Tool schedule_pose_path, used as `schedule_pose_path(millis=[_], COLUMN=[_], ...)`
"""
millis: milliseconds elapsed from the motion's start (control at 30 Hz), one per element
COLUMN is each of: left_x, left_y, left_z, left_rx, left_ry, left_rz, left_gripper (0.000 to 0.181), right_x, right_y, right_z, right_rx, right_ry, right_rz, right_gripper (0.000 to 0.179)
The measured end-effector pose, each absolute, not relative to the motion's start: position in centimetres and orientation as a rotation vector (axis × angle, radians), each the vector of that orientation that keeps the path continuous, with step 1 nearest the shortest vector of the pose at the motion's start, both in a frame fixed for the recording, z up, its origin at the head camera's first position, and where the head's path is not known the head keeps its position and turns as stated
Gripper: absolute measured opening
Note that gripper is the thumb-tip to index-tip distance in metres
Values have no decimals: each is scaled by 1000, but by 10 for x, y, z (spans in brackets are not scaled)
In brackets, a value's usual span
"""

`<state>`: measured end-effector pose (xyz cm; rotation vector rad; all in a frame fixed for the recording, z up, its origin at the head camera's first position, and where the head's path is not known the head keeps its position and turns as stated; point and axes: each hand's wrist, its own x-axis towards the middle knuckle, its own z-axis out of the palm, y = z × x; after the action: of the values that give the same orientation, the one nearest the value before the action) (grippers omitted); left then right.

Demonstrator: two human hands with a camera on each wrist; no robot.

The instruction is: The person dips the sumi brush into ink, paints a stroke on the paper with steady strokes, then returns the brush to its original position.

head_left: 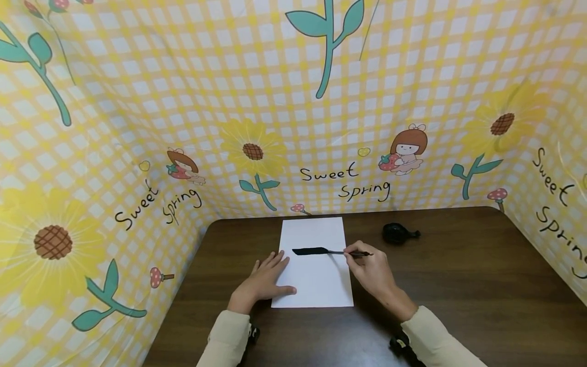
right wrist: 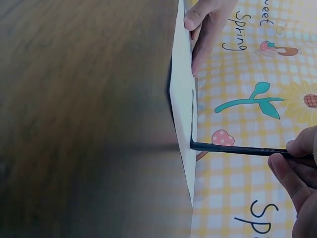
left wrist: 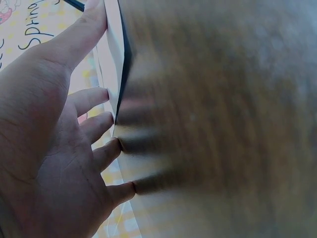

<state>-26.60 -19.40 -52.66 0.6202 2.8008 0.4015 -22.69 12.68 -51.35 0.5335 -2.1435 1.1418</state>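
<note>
A white sheet of paper (head_left: pixel 318 283) lies on the brown table, bearing a wide black stroke (head_left: pixel 308 251) across its upper half. My right hand (head_left: pixel 373 269) pinches a thin black brush (head_left: pixel 338 252) by its handle. In the right wrist view the tip of the brush (right wrist: pixel 233 148) meets the paper (right wrist: pixel 182 109) at the end of a dark line. With fingers spread, my left hand (head_left: pixel 262 281) rests on the paper's left edge, thumb on the sheet. In the left wrist view, some fingertips of the left hand (left wrist: pixel 64 134) reach past the paper's edge onto the table.
A small rounded black object with a narrow neck (head_left: pixel 397 233) lies on the table (head_left: pixel 463 275), right of the paper. Yellow checked cloth (head_left: pixel 321 127) printed with flowers and lettering rises behind the table and along both sides. Dark wrist straps (head_left: pixel 401 344) sit at the sleeves.
</note>
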Motion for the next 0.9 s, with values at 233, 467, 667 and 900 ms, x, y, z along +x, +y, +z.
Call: schedule_pose_path(millis=[233, 467, 667, 900], left_x=[-266, -267, -266, -265], left_y=[-194, -195, -195, -194], left_z=[-524, -526, -527, -526], left_rx=[627, 628, 636, 611], left_ry=[2802, 2801, 2804, 2797], left_rz=[395, 398, 404, 405], left_gripper=[99, 100, 98, 100], right_x=[-228, -225, -224, -223], right_y=[131, 135, 136, 139], right_z=[-513, -512, -512, -512], right_rx=[518, 511, 497, 511], right_ry=[-2146, -2161, -2179, -2174], right_rz=[1107, 1104, 1096, 1094], right_gripper=[18, 19, 17, 14])
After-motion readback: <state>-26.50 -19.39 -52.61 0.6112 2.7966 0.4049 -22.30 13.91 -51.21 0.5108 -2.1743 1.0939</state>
